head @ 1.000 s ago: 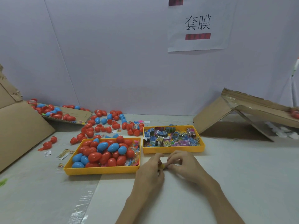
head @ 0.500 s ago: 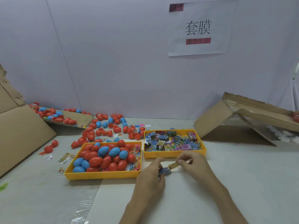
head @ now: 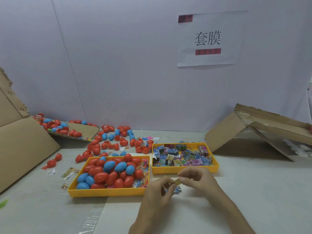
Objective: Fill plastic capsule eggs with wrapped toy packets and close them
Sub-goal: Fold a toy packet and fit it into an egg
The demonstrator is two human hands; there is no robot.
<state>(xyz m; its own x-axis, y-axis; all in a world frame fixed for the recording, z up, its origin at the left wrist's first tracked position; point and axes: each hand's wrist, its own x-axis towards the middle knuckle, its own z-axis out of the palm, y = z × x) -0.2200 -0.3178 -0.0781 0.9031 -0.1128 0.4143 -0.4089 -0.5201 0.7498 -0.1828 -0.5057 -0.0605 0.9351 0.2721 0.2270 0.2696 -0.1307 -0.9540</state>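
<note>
both hands meet low over the table point(head: 253, 191), at about six o'clock in the view. the left hand point(head: 157, 193) is curled around a small blue-and-white toy packet point(head: 177, 190), which peeks out past its fingertips just above the table. the right hand point(head: 199, 180) pinches a short yellow strip point(head: 177, 181) between thumb and forefinger. the strip touches the left hand's fingertips, and i cannot tell whether it belongs to the packet or is a separate piece. at ten o'clock from the hands sits a yellow egg tray point(head: 108, 194) heaped with closed red and blue capsule eggs point(head: 109, 166). at twelve o'clock, just beyond the right hand, a yellow packet tray point(head: 185, 170) holds a jumble of printed packets point(head: 182, 157). loose eggs point(head: 118, 141) and open halves lie scattered at eleven o'clock, toward the wall. a cardboard sheet point(head: 25, 149) leans at nine o'clock, a folded cardboard box point(head: 244, 132) at two o'clock, and a paper sign point(head: 211, 39) hangs at one o'clock.
</note>
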